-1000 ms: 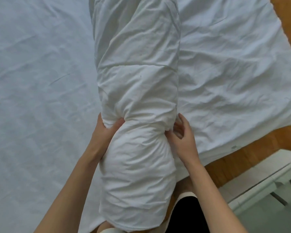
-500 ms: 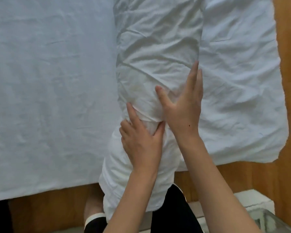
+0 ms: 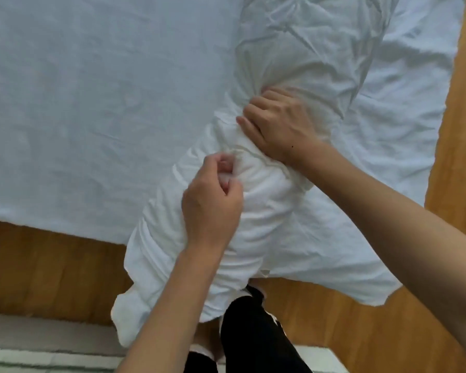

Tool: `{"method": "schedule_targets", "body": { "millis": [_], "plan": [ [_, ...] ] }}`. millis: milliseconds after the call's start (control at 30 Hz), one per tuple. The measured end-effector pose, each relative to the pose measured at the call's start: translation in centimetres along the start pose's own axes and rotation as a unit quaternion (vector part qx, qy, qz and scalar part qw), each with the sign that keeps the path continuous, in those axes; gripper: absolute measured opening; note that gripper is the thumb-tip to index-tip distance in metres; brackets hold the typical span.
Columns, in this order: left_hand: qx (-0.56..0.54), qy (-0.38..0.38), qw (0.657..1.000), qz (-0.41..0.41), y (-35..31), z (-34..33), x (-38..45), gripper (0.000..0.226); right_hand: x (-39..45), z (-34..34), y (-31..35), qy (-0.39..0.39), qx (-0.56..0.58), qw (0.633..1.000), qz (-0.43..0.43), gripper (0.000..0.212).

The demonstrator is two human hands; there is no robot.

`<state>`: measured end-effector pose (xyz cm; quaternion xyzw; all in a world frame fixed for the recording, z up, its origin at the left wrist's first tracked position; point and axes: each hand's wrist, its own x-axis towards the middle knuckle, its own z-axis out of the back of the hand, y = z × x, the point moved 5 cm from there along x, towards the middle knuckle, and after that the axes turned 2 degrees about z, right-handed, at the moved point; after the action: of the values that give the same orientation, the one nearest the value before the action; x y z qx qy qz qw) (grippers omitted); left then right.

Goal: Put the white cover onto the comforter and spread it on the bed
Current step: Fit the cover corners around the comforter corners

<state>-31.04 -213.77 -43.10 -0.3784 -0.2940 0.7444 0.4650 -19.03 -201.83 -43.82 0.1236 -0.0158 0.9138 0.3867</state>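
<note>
The rolled comforter [image 3: 256,211] lay on the bed [image 3: 92,103], its near end hanging off the edge over the wooden floor [image 3: 51,265]. The white cover [image 3: 307,63] was bunched around the far part. Left hand [image 3: 213,208] pinched the cover's edge, fingers curled tight. Right hand [image 3: 277,125] had a fistful of cover just past it.

A bed [image 3: 92,109] dressed in a pale, faintly creased sheet fills the far and left parts of the scene, its near edge running across the left. Warm brown wooden flooring [image 3: 46,265] shows beyond that edge and continues as a strip along the right side. Nearest, at lower left, lies a light grey, textured rug [image 3: 38,345]. Illumination is soft and even, without hard shadows.
</note>
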Motion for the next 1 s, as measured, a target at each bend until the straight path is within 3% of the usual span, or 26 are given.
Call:
{"method": "schedule_targets", "body": {
  "millis": [67, 100, 200, 233, 300, 433, 567, 700, 833, 900, 1000],
  "plan": [
    [0.144, -0.024, 0.986, -0.086, 1.1, 0.8, 2.0, 0.044, 0.1, -0.6, -0.2, -0.004, -0.009, 1.000, -0.014, 0.042],
    [0.196, -0.013, 0.976, -0.089, 2.1, 1.0, 2.9, 0.058, 0.0, -0.8, -0.5, -0.005, -0.009, 1.000, -0.019, 0.043],
    [0.171, 0.107, 0.976, 0.077, 6.3, 2.0, 4.5, 0.109, -1.4, -0.8, -1.6, -0.002, 0.020, 0.999, -0.038, 0.048],
    [0.134, 0.144, 0.973, 0.124, 7.6, 2.1, 4.2, 0.115, -1.8, -0.7, -1.8, 0.011, 0.037, 0.998, -0.048, 0.050],
    [0.090, 0.155, 0.970, 0.164, 8.4, 1.6, 2.7, 0.107, -1.8, -0.8, -1.6, 0.045, 0.048, 0.996, -0.063, 0.048],
    [0.137, 0.029, 0.977, 0.159, 6.4, -1.0, -1.7, 0.071, -1.9, -0.4, -2.1, 0.089, 0.008, 0.994, -0.070, 0.050],
    [0.159, -0.136, 0.971, 0.117, 4.5, -4.3, -5.7, 0.068, -1.6, 1.5, -3.5, 0.071, -0.013, 0.997, 0.010, 0.033],
    [0.191, -0.275, 0.941, 0.055, 2.5, -7.8, -9.3, 0.065, 0.7, 3.2, -4.2, 0.073, 0.004, 0.990, 0.123, 0.050],
    [0.238, -0.346, 0.907, 0.019, -0.7, -12.3, -13.1, 0.064, -0.8, 2.2, -5.2, 0.173, 0.003, 0.958, 0.228, 0.056],
    [0.256, -0.365, 0.895, 0.009, -1.9, -14.2, -14.5, 0.062, -3.0, 2.3, -6.4, 0.151, 0.000, 0.957, 0.249, 0.056],
    [0.289, -0.378, 0.880, -0.022, -3.1, -16.3, -16.4, 0.060, -6.2, 3.9, -8.9, 0.072, -0.002, 0.975, 0.210, 0.050]
  ]
}}
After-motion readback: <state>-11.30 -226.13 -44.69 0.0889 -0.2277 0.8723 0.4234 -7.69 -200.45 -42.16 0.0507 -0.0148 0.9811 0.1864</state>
